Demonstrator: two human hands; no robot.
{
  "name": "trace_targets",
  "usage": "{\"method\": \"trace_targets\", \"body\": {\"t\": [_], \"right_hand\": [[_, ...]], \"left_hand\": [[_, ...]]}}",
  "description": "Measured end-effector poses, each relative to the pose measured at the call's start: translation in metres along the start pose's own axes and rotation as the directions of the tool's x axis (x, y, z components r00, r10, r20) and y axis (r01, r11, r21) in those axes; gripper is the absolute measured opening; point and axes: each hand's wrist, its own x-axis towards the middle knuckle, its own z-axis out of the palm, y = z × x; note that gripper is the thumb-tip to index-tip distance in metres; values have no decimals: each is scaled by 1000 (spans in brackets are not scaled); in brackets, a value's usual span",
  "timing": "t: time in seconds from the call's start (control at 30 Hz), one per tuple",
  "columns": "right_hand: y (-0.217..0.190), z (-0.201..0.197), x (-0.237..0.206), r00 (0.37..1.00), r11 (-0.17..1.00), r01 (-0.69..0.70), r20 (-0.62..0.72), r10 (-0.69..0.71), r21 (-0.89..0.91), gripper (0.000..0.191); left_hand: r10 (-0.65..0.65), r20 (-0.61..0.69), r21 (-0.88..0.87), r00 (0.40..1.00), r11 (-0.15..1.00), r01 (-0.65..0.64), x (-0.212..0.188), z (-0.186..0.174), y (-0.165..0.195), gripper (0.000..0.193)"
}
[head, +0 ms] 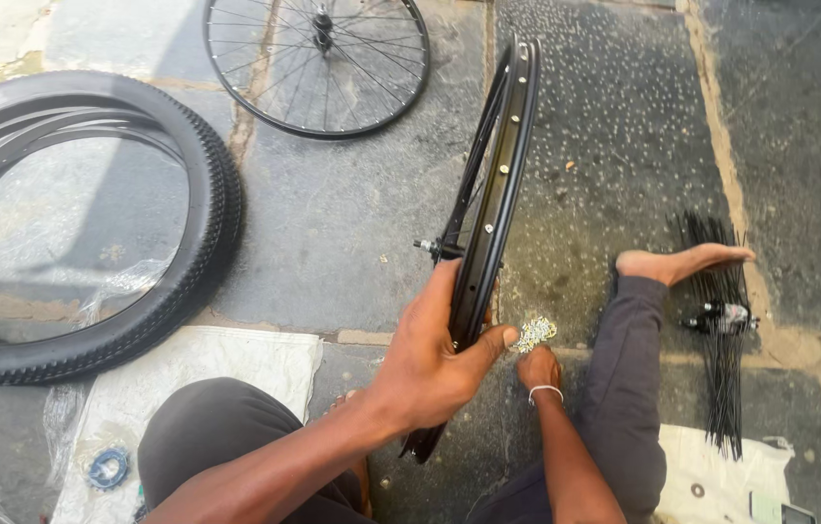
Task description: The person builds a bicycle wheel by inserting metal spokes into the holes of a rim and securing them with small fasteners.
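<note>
My left hand (435,364) grips a black bicycle wheel rim (500,184) that stands upright on edge, its hub axle (427,246) sticking out to the left. Thumb and fingers wrap the rim's lower part. My right hand (538,368) reaches down behind the rim to a small pile of shiny spoke nipples (534,333) on the stone floor, fingers bunched over them. A white band circles that wrist. Whether the right hand has picked any up is hidden.
A stack of knobby black tyres (90,223) lies at left, and a spoked wheel (318,63) lies at top. A bundle of black spokes (721,330) and a small hub (721,316) sit right of my bare foot (682,262). White sacks (197,374) are spread near my knees.
</note>
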Motion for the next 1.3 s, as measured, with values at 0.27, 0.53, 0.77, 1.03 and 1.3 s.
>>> {"method": "trace_targets", "body": {"t": [0.27,0.53,0.77,1.03,1.3], "right_hand": [[-41,-55,-3,988,731,151,-120,-94,666,29],[-153,-323,-150,696,233,487,-213,-685,841,14],[-225,-355,-221,615,499,698,-73,-785,514,41],[-218,-348,-212,641,511,648,-42,-766,565,40],[-225,-326,-229,598,555,801,-252,-761,226,52]], "left_hand": [[-66,0,-13,998,998,66,-5,-5,-2,31],[52,6,-87,999,995,-51,-5,2,-5,37],[97,-1,-62,995,993,-97,-8,2,-10,37],[154,24,-88,988,985,-151,-10,-3,-14,38],[139,-13,-87,990,986,-140,-3,-1,-20,30]]}}
